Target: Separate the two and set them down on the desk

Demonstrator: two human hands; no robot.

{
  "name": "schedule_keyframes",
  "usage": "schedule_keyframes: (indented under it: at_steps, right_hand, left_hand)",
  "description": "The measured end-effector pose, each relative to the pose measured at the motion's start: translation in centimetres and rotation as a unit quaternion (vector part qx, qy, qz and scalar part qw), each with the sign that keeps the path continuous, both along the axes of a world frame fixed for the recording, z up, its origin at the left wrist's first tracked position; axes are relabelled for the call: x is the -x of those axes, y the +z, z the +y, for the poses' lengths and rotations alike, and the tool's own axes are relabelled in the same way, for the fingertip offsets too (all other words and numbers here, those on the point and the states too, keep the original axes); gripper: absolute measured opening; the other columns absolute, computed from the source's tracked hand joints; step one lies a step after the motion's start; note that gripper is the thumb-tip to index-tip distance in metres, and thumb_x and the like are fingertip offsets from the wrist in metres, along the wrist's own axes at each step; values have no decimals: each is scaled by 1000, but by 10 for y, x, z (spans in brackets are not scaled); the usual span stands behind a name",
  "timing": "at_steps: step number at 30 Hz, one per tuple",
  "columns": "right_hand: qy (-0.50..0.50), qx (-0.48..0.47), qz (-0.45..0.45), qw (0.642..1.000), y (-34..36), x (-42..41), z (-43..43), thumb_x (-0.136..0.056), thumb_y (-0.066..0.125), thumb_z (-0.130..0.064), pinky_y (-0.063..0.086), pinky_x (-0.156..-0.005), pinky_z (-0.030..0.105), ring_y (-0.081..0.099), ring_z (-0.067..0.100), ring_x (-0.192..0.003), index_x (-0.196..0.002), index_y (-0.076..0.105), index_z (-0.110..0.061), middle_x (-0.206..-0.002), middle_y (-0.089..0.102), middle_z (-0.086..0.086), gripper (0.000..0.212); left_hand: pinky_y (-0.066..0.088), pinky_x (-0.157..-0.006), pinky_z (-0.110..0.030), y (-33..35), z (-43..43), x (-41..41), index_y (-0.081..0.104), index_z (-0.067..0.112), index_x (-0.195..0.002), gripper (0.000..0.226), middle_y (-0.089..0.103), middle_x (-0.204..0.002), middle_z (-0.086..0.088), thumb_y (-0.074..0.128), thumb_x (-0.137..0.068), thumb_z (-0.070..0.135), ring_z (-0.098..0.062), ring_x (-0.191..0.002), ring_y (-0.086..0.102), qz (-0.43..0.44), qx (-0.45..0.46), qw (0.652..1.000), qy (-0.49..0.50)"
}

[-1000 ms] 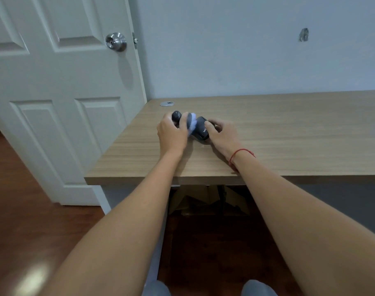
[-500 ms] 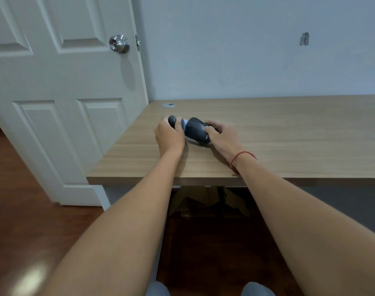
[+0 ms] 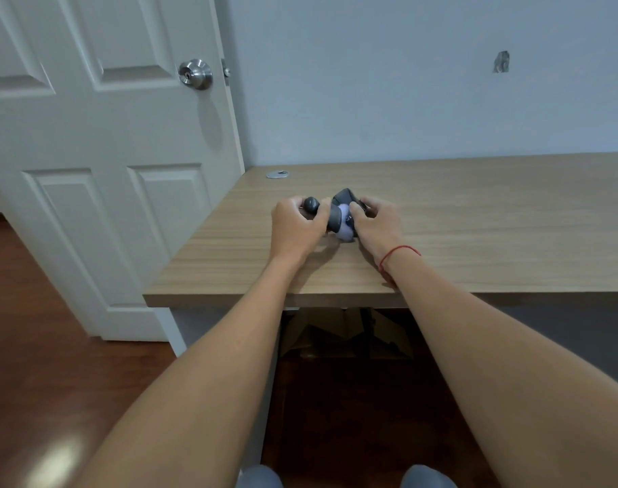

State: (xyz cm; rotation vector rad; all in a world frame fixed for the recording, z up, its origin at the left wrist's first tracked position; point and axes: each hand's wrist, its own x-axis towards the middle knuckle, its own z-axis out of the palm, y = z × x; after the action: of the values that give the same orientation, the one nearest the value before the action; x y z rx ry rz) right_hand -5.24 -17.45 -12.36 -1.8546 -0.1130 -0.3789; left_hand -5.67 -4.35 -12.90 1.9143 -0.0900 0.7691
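Above the desk [image 3: 476, 223], both hands (left [image 3: 295, 228], right [image 3: 378, 223]) gripping dark gadget [image 3: 337, 214].

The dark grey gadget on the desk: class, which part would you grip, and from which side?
Grip the narrow rounded stem, coming from the left, as the left hand does. It sticks out sideways, while the right hand probably steadies the bulkier body.
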Motion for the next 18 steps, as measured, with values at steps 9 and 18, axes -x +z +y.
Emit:
schedule_keyframes:
  at_steps: [9, 18]
  right_hand:
    - [48, -12, 9, 999, 5, 10, 4, -92, 54, -16, 43, -74, 9, 56, 8, -96, -123, 63, -9, -107, 64, -2, 33]
    - [57, 66, -18, 996, 4, 13, 9, -93, 52, -19, 42, -105, 25, 55, 16, -123, -132, 56, -12, -132, 61, 4, 40]
  left_hand:
    - [29, -58, -23, 5, 6, -1, 34, 15, -59, 39, 36, -55, 7, 56, -91, 21, -12, -53, 37, -1, 10, 990, 142]
    - [50, -63, -39, 6, 2, 2, 47, 11, -71, 26, 49, -59, 3, 61, -91, 22, -19, -58, 48, -77, -19, 992, 98]
